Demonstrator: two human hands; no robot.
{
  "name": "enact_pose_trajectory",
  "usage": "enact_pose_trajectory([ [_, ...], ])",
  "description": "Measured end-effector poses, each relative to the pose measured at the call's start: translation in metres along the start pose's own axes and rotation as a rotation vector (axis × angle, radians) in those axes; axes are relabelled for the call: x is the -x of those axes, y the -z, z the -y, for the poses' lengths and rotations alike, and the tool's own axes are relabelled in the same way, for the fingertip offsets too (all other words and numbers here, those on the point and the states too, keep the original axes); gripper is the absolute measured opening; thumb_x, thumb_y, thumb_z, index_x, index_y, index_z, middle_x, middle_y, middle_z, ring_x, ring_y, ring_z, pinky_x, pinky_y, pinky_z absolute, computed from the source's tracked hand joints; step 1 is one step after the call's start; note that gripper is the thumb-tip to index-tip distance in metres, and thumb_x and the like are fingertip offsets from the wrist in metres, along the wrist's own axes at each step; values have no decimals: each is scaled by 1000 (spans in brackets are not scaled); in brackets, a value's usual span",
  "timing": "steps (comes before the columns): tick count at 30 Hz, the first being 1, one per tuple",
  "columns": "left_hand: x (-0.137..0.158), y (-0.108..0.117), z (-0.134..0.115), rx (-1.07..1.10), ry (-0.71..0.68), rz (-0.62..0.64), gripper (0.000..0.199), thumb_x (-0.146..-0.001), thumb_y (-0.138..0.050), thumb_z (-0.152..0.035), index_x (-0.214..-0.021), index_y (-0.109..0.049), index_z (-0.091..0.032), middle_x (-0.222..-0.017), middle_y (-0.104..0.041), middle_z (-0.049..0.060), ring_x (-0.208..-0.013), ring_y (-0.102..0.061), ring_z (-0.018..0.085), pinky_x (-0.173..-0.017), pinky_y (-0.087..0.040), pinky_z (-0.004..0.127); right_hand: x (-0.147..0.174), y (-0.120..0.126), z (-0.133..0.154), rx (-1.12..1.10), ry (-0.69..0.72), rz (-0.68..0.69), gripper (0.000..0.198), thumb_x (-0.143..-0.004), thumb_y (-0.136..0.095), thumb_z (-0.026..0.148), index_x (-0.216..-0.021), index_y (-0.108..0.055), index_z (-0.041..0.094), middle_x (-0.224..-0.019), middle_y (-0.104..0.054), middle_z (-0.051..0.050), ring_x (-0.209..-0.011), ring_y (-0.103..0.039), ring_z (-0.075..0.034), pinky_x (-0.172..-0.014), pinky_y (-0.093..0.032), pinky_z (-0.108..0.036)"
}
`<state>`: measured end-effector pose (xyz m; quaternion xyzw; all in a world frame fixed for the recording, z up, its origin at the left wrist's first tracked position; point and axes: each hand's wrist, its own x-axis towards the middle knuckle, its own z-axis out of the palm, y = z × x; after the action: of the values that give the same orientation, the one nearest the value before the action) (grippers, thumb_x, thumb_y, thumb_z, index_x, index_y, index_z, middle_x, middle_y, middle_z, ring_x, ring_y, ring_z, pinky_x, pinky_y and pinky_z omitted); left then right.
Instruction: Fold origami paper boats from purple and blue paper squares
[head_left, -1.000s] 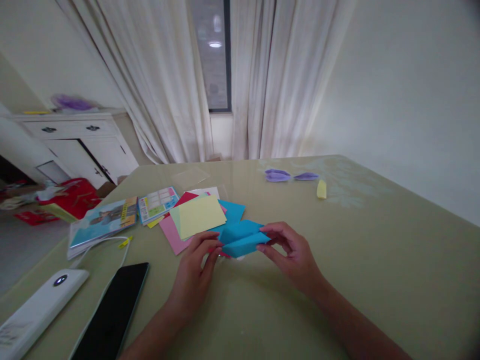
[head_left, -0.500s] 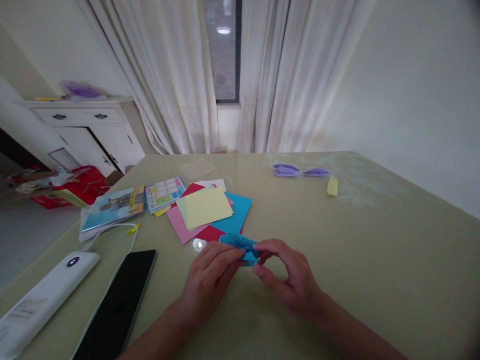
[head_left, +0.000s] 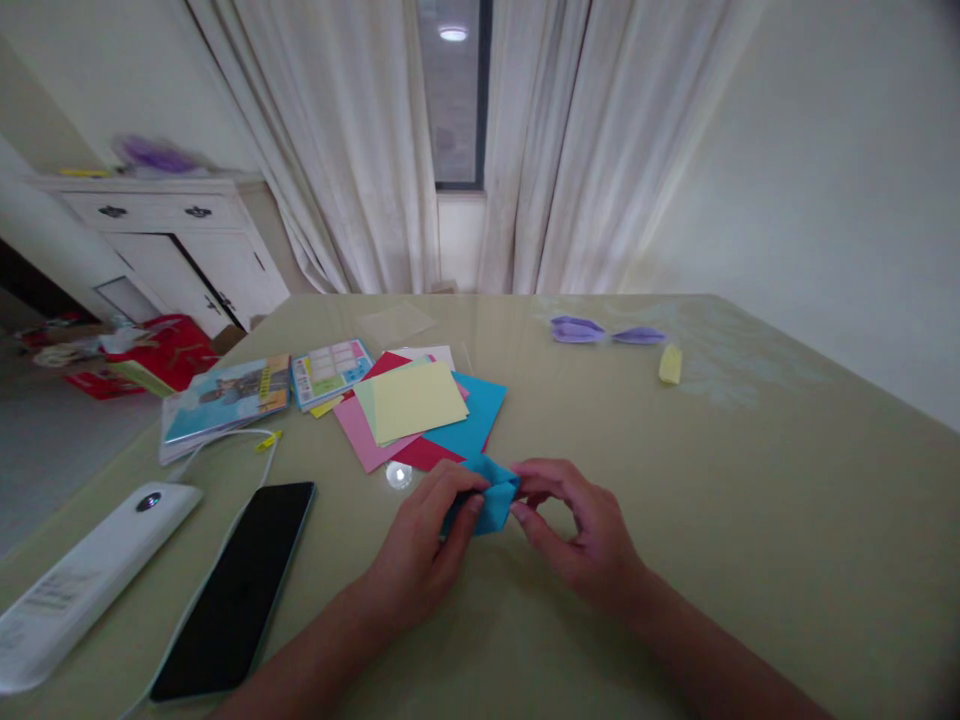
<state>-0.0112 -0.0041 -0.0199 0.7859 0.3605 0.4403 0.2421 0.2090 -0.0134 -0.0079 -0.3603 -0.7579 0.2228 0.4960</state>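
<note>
A folded piece of blue paper (head_left: 495,503) is held between my two hands, a little above the table, with creases and flaps showing. My left hand (head_left: 429,528) grips its left side, thumb in front and fingers behind, and covers part of it. On the right edge, my right hand (head_left: 581,525) pinches the paper between thumb and fingertips, the fingers curved in a ring. Just beyond lies a loose pile of coloured paper sheets, a pale yellow sheet (head_left: 420,402) on top and a blue sheet (head_left: 480,405) at its right.
To the left are a black phone (head_left: 236,590), a white power strip (head_left: 97,580) with a cable, a booklet (head_left: 225,402) and a smaller printed packet (head_left: 330,372). Purple folded papers (head_left: 577,330) and a yellow folded piece (head_left: 670,365) lie toward the back right of the table (head_left: 750,520).
The blue paper has been turned so that a broader flat face shows. My left thumb has come round to its front. The view has tilted slightly.
</note>
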Motion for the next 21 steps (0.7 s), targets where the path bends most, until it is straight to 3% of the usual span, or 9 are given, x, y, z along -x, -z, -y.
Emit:
enact_pose_trajectory([
  [6, 6, 1, 4, 88, 47, 25, 20, -104, -68, -24, -123, -62, -27, -105, -73, 1, -91, -69, 15, -80, -53, 23, 0, 0, -5, -97, -98, 44, 30, -99, -77, 21, -128, -72, 28, -107, -83, -2, -89, -80, -15, -79, -63, -23],
  [9, 7, -1, 6, 119, 64, 14, 16, -103, -70, -21, -117, -64, -27, -101, -73, -2, -87, -69, 13, -77, -52, 20, -1, -1, -6, -108, -97, 39, 26, -98, -78, 20, -123, -75, 27, -104, -84, -2, -87, -80, -15, -79, -62, -23],
  [14, 1, -1, 3, 152, 13, 34, 4, -105, -66, -19, -107, -66, -23, -96, -71, 0, -85, -66, 12, -77, -51, 20, -4, 0, -7, -165, -113, 58, 28, -98, -78, 19, -125, -76, 27, -100, -82, -2, -84, -76, -14, -78, -61, -24],
  [21, 1, 0, 3, 122, -60, 11, 8, -104, -67, -17, -109, -71, -22, -100, -72, 3, -89, -69, 15, -80, -54, 22, -6, 4, -3, -228, -56, 123, 35, -103, -67, 13, -133, -75, 28, -111, -77, -7, -95, -72, -17, -84, -60, -29],
])
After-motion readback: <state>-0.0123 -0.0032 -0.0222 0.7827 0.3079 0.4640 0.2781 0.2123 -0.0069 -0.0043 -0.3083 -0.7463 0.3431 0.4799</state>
